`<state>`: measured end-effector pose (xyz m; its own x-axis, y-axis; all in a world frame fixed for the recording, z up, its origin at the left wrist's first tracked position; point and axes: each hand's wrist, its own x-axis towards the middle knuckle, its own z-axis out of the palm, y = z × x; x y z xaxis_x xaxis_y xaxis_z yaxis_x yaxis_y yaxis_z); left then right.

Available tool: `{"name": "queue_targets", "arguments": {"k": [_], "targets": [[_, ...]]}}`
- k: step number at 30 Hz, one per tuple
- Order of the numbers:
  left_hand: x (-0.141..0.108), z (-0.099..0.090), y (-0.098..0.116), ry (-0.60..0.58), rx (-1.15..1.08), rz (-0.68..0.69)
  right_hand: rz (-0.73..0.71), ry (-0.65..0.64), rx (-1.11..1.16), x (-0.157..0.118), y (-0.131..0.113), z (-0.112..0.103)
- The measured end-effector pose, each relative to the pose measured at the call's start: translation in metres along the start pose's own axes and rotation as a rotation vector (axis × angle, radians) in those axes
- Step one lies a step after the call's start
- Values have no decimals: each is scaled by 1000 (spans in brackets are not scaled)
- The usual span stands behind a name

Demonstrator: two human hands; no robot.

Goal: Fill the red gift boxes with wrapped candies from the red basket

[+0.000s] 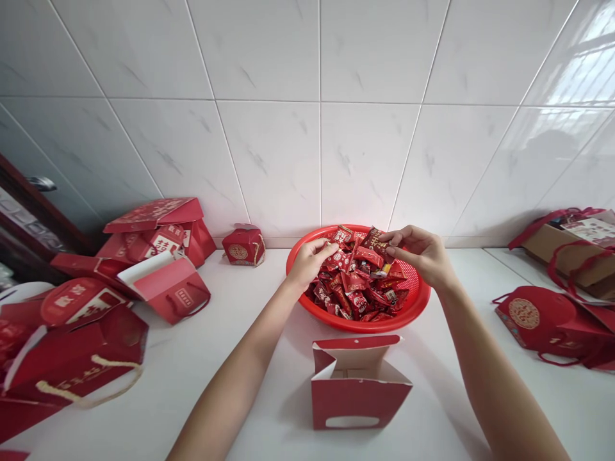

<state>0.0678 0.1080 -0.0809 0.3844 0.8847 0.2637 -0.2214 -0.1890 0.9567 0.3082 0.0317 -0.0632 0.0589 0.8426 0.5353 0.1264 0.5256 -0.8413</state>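
Red box [360,400] before basket [368,327], 2 hands [308,261] on candies [356,280]

White tiled wall [365,160]; metal handle [42,184]; brown box [552,257], far right

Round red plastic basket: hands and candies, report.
Left hand pinching red-wrapped candy, right hand holding dark-wrapped candy, over basket. Open red cardboard box blocks neither.

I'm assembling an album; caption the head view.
Two hands pick through red-wrapped sweets behind an open red box.
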Motion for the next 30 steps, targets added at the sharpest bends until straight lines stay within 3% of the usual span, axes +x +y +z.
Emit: {"name": "queue_targets", "arguments": {"k": [16,22,30], "targets": [[-2,0,5,-158,-29,17,-3,-148,-12,-3,-3,26],[-3,0,5,-157,1,36,18,-123,11,-3,2,27],[-3,0,7,-134,41,82,105,-187,-54,-6,1,33]]}}
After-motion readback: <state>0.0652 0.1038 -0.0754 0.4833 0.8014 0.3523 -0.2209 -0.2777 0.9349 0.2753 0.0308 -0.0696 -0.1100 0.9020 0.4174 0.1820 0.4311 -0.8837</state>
